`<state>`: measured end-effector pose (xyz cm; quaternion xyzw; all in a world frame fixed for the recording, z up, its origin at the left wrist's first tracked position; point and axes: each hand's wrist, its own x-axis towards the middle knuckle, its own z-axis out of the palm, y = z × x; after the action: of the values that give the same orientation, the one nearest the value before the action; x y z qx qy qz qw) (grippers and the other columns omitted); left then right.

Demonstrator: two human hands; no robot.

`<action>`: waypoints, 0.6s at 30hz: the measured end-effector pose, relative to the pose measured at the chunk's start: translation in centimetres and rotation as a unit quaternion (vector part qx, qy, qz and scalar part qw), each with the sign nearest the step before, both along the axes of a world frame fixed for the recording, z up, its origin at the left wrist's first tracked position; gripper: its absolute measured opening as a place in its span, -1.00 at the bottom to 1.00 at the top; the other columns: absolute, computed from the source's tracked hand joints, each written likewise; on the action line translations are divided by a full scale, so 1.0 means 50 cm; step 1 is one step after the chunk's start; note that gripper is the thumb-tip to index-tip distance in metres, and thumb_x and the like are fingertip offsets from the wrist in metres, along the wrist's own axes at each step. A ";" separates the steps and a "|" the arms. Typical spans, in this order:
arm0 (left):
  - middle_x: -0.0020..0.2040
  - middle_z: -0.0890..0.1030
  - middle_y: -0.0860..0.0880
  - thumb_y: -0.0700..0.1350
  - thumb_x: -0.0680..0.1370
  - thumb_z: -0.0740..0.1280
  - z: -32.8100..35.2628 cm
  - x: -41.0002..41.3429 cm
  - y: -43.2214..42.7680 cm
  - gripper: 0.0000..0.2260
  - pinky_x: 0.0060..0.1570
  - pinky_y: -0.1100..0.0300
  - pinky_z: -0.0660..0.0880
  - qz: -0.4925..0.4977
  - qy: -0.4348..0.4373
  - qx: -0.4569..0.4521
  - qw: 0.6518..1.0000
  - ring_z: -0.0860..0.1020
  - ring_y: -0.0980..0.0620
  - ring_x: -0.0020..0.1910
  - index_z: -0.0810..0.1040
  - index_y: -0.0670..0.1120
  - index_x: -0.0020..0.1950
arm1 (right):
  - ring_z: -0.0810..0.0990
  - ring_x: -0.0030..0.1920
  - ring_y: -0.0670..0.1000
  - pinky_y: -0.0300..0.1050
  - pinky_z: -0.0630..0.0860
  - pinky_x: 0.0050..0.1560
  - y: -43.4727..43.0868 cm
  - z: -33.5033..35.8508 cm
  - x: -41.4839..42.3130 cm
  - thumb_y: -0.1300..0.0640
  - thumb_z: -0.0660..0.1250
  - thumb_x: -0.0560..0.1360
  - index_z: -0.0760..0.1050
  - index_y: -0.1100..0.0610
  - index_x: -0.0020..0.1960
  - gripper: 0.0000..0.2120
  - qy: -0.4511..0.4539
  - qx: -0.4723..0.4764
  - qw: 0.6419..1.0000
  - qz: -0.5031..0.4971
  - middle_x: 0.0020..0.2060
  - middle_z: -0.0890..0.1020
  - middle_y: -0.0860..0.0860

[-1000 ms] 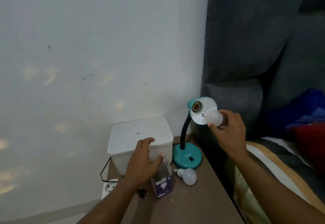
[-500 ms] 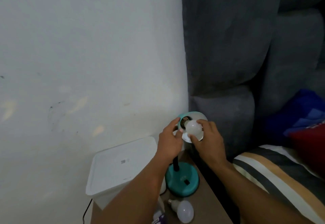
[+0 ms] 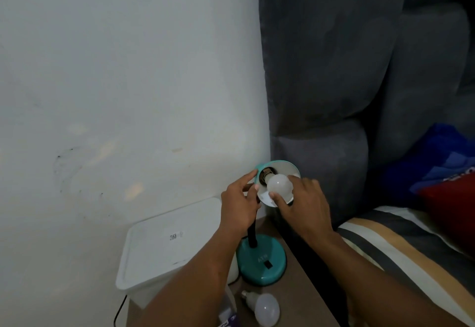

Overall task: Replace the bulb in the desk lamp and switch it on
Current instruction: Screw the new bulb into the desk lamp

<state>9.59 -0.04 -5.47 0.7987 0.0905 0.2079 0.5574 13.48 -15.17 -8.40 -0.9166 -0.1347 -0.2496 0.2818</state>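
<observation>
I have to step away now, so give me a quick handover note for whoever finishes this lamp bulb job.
Left hand: steadying the teal lamp shade from its left side.
Right hand: fingers on the white bulb, whose base sits at the socket inside the shade.
Another bulb lies loose on the table, in front of the lamp base.
Done: bulb brought to the socket. How far it is screwed in cannot be told.
Left: seat the bulb fully, then press the black switch on the base. Bulb looks unlit.
</observation>
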 end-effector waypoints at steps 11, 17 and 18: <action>0.21 0.67 -0.06 -0.13 0.63 0.35 0.003 -0.001 -0.004 -0.66 0.08 0.01 0.67 -0.004 0.006 -0.015 1.000 0.67 -0.02 0.08 0.54 0.07 0.40 | 0.61 -0.09 0.17 0.10 0.62 -0.19 0.013 0.011 -0.005 -0.24 0.31 0.49 0.37 0.03 0.32 -0.47 -0.019 0.002 1.000 0.022 -0.02 0.66 0.15; 0.20 0.68 -0.06 -0.14 0.63 0.35 -0.001 0.002 -0.003 -0.66 0.06 0.06 0.67 -0.003 0.001 -0.018 1.000 0.66 -0.01 0.06 0.55 0.07 0.39 | 0.55 -0.01 0.14 0.07 0.58 -0.13 0.020 0.011 -0.001 -0.26 0.35 0.45 0.47 0.15 0.22 -0.44 -0.014 0.008 1.000 -0.026 0.03 0.64 0.14; 0.20 0.68 -0.06 -0.14 0.63 0.34 0.000 0.002 -0.003 -0.66 0.05 0.10 0.67 -0.003 0.002 -0.018 1.000 0.66 0.00 0.06 0.55 0.07 0.40 | 0.56 0.00 0.14 0.08 0.60 -0.11 0.024 0.013 -0.002 -0.25 0.34 0.47 0.42 0.15 0.29 -0.41 -0.005 0.023 0.999 -0.022 0.05 0.63 0.15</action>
<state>9.70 -0.18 -5.47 0.7892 0.0935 0.2030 0.5720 13.37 -13.96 -7.76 -0.9113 -0.1099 -0.2635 0.2968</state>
